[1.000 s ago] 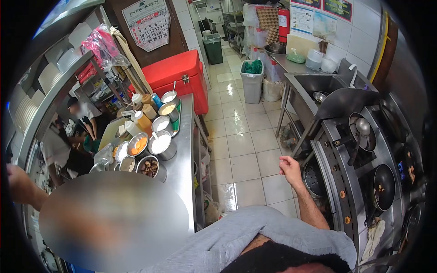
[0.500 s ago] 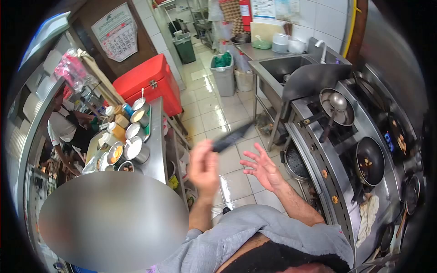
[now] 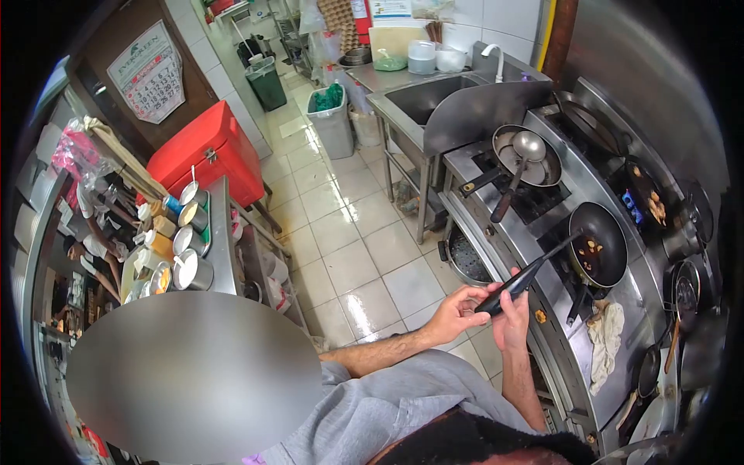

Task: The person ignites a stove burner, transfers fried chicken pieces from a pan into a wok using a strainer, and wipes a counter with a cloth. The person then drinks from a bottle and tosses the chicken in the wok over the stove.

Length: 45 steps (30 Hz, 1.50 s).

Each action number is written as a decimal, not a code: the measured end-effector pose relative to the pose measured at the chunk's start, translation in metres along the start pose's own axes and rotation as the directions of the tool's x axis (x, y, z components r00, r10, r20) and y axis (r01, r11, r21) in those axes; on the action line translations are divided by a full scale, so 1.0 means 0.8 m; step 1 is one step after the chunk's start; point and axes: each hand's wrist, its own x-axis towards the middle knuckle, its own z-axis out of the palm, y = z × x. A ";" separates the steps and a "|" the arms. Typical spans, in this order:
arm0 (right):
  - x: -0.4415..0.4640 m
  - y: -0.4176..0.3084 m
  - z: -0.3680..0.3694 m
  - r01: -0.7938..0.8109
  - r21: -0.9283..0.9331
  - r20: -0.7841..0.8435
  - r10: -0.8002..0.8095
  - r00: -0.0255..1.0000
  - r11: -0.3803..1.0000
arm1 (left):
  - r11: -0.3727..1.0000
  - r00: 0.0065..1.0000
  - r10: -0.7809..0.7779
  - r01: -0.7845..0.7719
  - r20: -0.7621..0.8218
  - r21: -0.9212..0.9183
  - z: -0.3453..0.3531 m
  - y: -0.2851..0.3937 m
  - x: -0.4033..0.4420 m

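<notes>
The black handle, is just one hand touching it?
No, the left hand and the right hand are both touching the black handle.

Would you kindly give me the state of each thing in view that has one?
Black utensil: held in left hand and right hand
Wok: upright, food bits inside
Pan with ladle: upright, ladle resting in it
Far-right pan: browned food inside
Burner flame: lit, blue
Cloth: crumpled
Red cooler: lid closed
Grey bin: open, green plastic inside
</notes>
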 end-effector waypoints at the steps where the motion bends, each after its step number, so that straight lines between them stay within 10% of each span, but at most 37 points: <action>1: -0.001 0.000 -0.005 0.001 -0.006 0.012 -0.001 1.000 1.000 | 0.998 0.999 -0.036 0.038 0.031 -0.054 0.005 -0.004 0.003; 7: -0.008 -0.044 -0.052 0.259 -0.388 -0.196 -0.354 0.914 0.884 | 0.945 0.898 -0.315 0.269 0.306 0.184 -0.005 -0.034 0.036; 14: -0.075 -0.131 -0.130 0.174 -0.591 -0.487 -0.520 0.702 0.788 | 0.772 0.756 -0.556 0.315 0.346 0.552 -0.078 -0.151 0.062; 22: -0.131 -0.128 -0.238 -0.306 -0.649 -0.718 -0.429 0.548 0.696 | 0.529 0.590 -0.787 0.492 0.183 0.692 -0.086 -0.257 0.100; 25: -0.126 -0.125 -0.272 -0.679 -0.718 -0.652 -0.488 0.580 0.152 | 0.568 0.782 -0.600 0.267 0.169 0.779 -0.087 -0.336 0.140; 31: -0.067 -0.142 -0.332 -0.755 -0.630 -0.710 -0.261 0.654 -0.181 | 0.454 0.932 -0.362 0.207 -0.033 0.867 -0.037 -0.386 0.235; 38: -0.083 -0.163 -0.429 -0.707 -0.707 -0.645 -0.412 0.643 0.004 | 0.626 0.894 -0.416 0.414 -0.165 0.661 -0.058 -0.457 0.232; 40: -0.075 -0.158 -0.476 -0.583 -0.791 -0.591 -0.473 0.653 0.184 | 0.572 0.875 -0.445 0.443 -0.192 0.691 -0.070 -0.471 0.226; 42: -0.057 -0.176 -0.469 -0.244 -0.381 -0.734 -0.131 0.666 0.892 | 0.619 0.882 -0.433 0.440 -0.185 0.650 -0.078 -0.485 0.220; 45: 0.008 -0.178 -0.461 0.051 -0.201 -0.729 -0.184 0.659 0.978 | 0.585 0.843 -0.507 0.489 -0.179 0.647 -0.065 -0.470 0.218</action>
